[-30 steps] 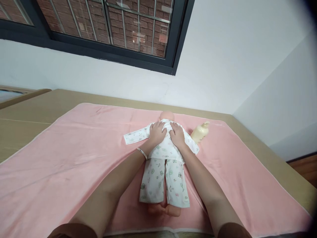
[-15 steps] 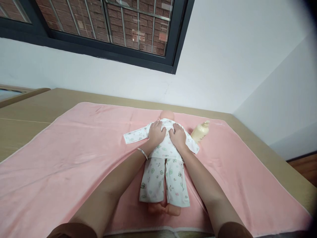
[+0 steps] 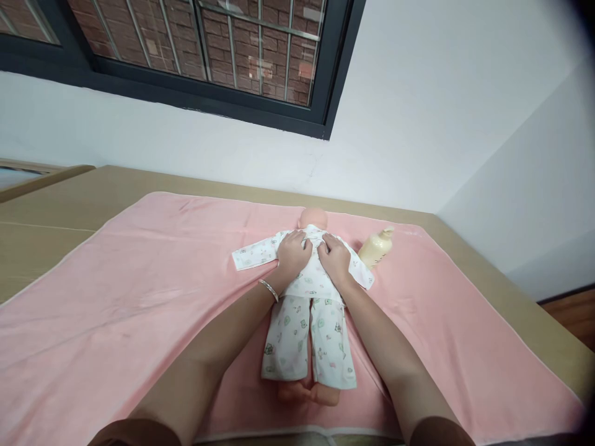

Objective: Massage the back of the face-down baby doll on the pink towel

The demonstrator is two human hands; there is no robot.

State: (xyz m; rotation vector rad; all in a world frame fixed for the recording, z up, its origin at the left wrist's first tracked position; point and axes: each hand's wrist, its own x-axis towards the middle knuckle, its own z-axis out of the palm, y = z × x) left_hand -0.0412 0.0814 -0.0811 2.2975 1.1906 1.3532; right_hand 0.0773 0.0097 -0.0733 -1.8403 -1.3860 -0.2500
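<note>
A baby doll (image 3: 312, 218) lies on its back on a pink towel (image 3: 139, 297), head away from me, dressed in a white printed top (image 3: 307, 282) and matching trousers (image 3: 307, 344). My left hand (image 3: 292, 254), with a silver bangle on the wrist, lies on the doll's chest on the left side, fingers bent onto the cloth. Beside it my right hand (image 3: 335, 259) rests on the chest's right side, fingers spread over the top. Both hands press on the garment near the collar. The doll's bare feet (image 3: 309, 394) show at the near end.
A cream pump bottle (image 3: 376, 246) lies on the towel just right of the doll's shoulder. The towel covers a tan table (image 3: 69, 198) set against a white wall under a dark-framed window (image 3: 209, 56). Wooden floor (image 3: 571, 316) shows at the far right.
Both hands have slid slightly down the doll's chest from the collar, so more of the neckline shows. Everything else is still.
</note>
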